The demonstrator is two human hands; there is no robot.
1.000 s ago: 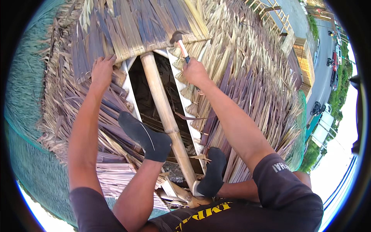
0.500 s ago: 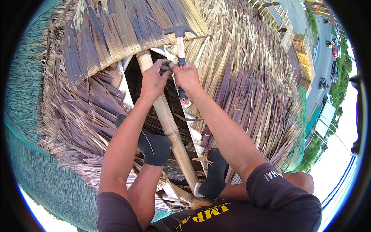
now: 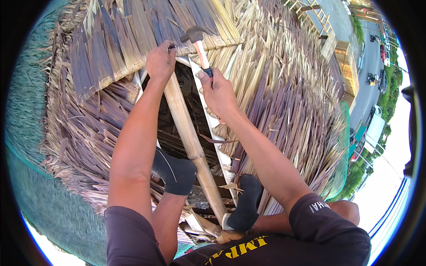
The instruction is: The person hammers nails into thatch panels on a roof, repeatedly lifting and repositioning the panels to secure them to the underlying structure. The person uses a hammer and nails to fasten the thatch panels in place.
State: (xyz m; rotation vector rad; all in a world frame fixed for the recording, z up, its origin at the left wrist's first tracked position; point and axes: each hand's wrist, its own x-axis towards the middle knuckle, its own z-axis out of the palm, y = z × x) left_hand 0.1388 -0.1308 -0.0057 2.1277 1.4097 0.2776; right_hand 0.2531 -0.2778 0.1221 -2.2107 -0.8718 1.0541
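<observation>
A claw hammer [image 3: 201,53] with a dark head and a taped handle is gripped in my right hand [image 3: 219,94], its head raised toward the upper thatch panel. My left hand [image 3: 160,62] is closed in a pinch at the lower edge of that thatch panel [image 3: 117,48]. A small dark nail-like piece shows at its fingertips, too small to make out fully. Just below my left hand, a bamboo pole [image 3: 188,137] runs down through the gap in the roof. The top of the pole passes under the panel edge.
White-edged strips [image 3: 211,117] flank the dark roof opening [image 3: 177,102]. My socked feet [image 3: 177,170] brace on either side of the pole. Loose dry thatch [image 3: 284,119] covers the right slope. Green netting [image 3: 26,102] hangs at the left. A road [image 3: 370,66] with vehicles lies below at right.
My hands have moved apart. The left went up and left to the panel edge; the right shifted slightly right and down, now wrapped round the hammer handle, and the hammer head tilted left.
</observation>
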